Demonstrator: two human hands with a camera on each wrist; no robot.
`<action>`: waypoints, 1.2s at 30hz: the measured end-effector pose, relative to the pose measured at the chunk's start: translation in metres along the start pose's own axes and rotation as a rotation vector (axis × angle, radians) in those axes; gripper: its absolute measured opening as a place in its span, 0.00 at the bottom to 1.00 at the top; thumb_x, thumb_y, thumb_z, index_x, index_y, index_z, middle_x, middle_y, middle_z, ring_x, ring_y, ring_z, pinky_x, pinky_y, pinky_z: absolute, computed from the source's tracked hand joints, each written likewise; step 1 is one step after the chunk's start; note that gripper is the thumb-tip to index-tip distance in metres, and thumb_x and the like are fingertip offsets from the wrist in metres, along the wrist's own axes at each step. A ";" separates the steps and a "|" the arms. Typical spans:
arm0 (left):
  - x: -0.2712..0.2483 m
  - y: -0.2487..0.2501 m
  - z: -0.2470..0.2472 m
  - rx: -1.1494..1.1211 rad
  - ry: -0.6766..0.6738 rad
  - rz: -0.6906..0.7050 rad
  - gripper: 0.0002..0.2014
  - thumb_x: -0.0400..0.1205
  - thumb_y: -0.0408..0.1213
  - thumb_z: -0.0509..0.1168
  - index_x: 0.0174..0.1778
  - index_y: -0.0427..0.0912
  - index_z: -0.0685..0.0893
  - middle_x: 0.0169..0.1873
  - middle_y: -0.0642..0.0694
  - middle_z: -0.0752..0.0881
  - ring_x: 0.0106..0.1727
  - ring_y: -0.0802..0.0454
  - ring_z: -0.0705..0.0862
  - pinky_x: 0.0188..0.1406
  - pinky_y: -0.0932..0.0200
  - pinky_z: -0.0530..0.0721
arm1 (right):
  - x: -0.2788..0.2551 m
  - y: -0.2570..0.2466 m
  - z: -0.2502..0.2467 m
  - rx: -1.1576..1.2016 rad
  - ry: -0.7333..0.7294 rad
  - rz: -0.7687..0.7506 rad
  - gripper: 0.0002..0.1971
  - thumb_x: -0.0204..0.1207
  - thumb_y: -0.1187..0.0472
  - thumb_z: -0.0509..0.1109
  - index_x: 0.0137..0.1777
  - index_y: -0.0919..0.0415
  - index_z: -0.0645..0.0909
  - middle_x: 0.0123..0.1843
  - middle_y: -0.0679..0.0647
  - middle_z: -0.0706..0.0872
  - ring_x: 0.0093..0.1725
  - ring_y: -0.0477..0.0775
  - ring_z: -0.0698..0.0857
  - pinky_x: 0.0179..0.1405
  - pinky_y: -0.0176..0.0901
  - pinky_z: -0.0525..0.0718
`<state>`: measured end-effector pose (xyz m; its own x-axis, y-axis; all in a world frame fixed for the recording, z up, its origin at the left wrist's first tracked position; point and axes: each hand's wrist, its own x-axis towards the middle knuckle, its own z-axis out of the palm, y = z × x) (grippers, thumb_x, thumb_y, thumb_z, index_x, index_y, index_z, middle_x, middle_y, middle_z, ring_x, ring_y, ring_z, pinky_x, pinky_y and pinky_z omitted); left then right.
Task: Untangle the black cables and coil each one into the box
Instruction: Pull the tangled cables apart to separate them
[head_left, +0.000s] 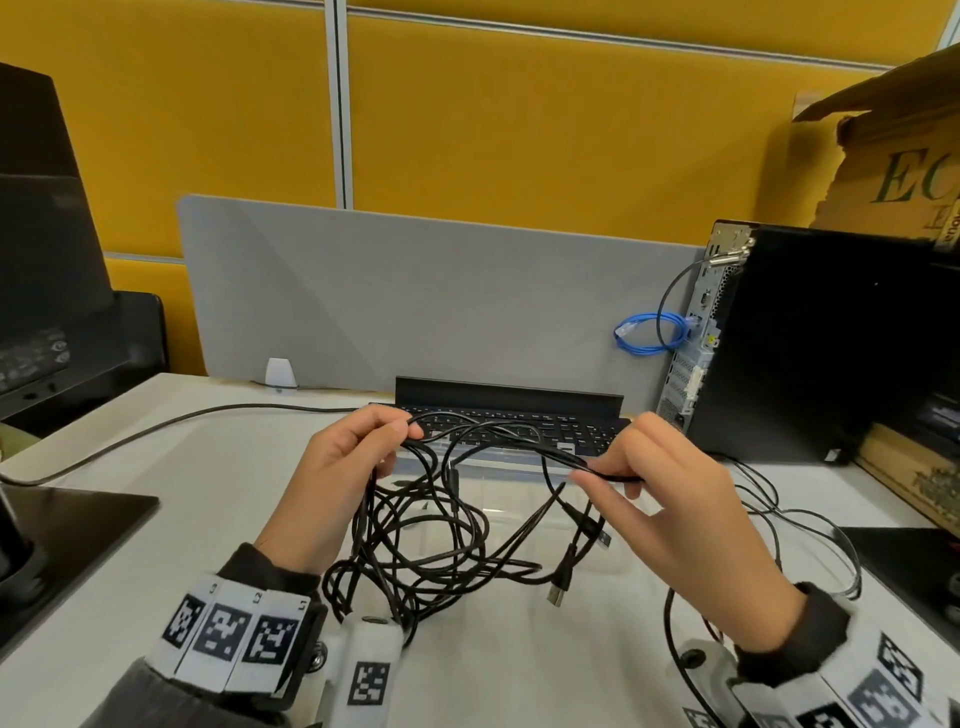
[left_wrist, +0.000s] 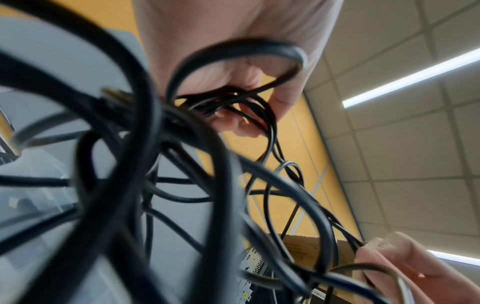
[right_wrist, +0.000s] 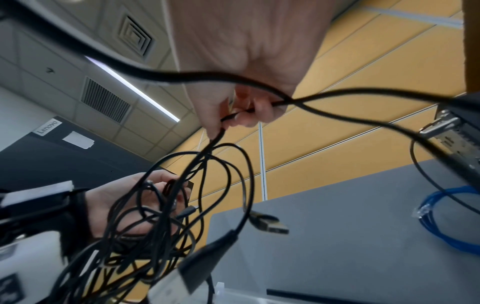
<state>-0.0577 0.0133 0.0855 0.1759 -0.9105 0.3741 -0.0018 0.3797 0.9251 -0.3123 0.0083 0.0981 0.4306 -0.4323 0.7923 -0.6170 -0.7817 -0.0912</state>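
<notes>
A tangle of black cables (head_left: 436, 535) hangs between my two hands above the white desk (head_left: 208, 519). My left hand (head_left: 410, 434) grips a bunch of loops at the tangle's upper left; in the left wrist view its fingers (left_wrist: 244, 123) curl round several strands (left_wrist: 182, 164). My right hand (head_left: 587, 475) pinches a few strands between thumb and fingers at the upper right, as the right wrist view (right_wrist: 233, 117) confirms. A USB plug (head_left: 558, 592) dangles low on the right (right_wrist: 270, 225). A clear plastic box (head_left: 498, 465) lies behind and under the tangle.
A black keyboard (head_left: 519, 423) lies behind the box, against a grey divider (head_left: 415, 291). To the right stand a computer tower (head_left: 805, 343) with a blue network cable (head_left: 649, 335) and a cardboard box (head_left: 893, 171). Thin cables (head_left: 810, 525) trail at right. A monitor base (head_left: 67, 525) sits left.
</notes>
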 end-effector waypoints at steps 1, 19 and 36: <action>0.000 0.000 0.000 0.005 -0.002 0.004 0.16 0.82 0.31 0.59 0.34 0.49 0.87 0.35 0.54 0.85 0.41 0.56 0.79 0.48 0.58 0.78 | 0.000 -0.002 0.001 -0.029 0.017 -0.022 0.09 0.77 0.54 0.67 0.38 0.58 0.77 0.37 0.45 0.72 0.34 0.43 0.72 0.32 0.33 0.75; -0.003 0.001 0.003 0.027 -0.166 0.158 0.11 0.85 0.29 0.53 0.50 0.42 0.80 0.22 0.53 0.80 0.29 0.66 0.79 0.35 0.78 0.75 | 0.020 -0.024 0.019 -0.372 0.084 -0.112 0.13 0.69 0.66 0.75 0.27 0.62 0.75 0.27 0.54 0.71 0.24 0.52 0.67 0.14 0.43 0.66; -0.008 0.004 0.000 0.157 -0.324 0.115 0.13 0.78 0.20 0.64 0.48 0.44 0.84 0.42 0.58 0.87 0.49 0.62 0.84 0.48 0.70 0.80 | 0.048 -0.018 0.010 -0.231 -0.388 0.110 0.28 0.80 0.45 0.60 0.77 0.33 0.54 0.63 0.40 0.71 0.40 0.43 0.80 0.36 0.34 0.80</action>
<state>-0.0591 0.0222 0.0866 -0.1543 -0.8776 0.4539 -0.1587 0.4755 0.8653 -0.2735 -0.0028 0.1316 0.5420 -0.6778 0.4967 -0.7845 -0.6201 0.0099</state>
